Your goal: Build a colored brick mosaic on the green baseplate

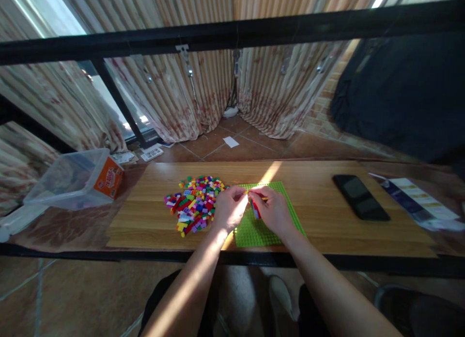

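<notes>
Over the green studded plastic baseplate (pixel 254 235) on the wood-grain tabletop (pixel 312 206), I see the left hand (pixel 231 207) and right hand (pixel 273 208) pinching a small yellow plastic brick (pixel 247 192); a light, squared grip should serve best.

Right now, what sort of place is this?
Likely a home, perhaps a living room: floor-length patterned curtains, a tiled floor, and toy building bricks heaped on a wood-grain tabletop.

Grn baseplate (pixel 257 236), multicol. bricks (pixel 198 206), blk phone (pixel 361 197), brn wood-grain tabletop (pixel 327 236), beige curtains (pixel 210 94) w/ reddish blotches
</notes>
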A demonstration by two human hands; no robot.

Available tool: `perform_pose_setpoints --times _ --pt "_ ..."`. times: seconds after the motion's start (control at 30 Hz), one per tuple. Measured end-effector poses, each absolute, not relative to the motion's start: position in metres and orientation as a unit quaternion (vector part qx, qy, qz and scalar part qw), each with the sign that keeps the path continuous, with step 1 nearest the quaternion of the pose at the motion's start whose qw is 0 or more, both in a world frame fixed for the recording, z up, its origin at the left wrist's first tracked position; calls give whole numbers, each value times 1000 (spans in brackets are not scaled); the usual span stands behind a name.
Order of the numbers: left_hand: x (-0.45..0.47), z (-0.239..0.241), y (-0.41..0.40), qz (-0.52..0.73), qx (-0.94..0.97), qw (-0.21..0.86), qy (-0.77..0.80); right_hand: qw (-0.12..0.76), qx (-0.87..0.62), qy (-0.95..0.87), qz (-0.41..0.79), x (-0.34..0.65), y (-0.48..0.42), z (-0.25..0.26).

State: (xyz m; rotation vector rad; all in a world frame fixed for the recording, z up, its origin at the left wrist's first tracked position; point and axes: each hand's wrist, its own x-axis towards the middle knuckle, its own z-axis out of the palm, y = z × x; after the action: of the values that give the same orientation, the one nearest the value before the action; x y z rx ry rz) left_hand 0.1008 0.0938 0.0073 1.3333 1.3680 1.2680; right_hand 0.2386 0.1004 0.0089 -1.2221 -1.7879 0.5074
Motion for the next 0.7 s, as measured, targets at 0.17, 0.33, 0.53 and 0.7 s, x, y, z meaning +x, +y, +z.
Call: perform_pose_setpoints --times 0.17,0.33,0.53,0.7 --pt "102 9 92 490 526 401 568 427 -495 -741 156 245 103 14" --pt "97 1 99 478 506 422 580 441 -566 -679 155 271 116 12" --pt "94 -2 99 411 556 392 607 362 -552 -739 136 280 121 4" --pt "102 9 92 278 625 345 643 328 -516 -782 120 273 123 -5"
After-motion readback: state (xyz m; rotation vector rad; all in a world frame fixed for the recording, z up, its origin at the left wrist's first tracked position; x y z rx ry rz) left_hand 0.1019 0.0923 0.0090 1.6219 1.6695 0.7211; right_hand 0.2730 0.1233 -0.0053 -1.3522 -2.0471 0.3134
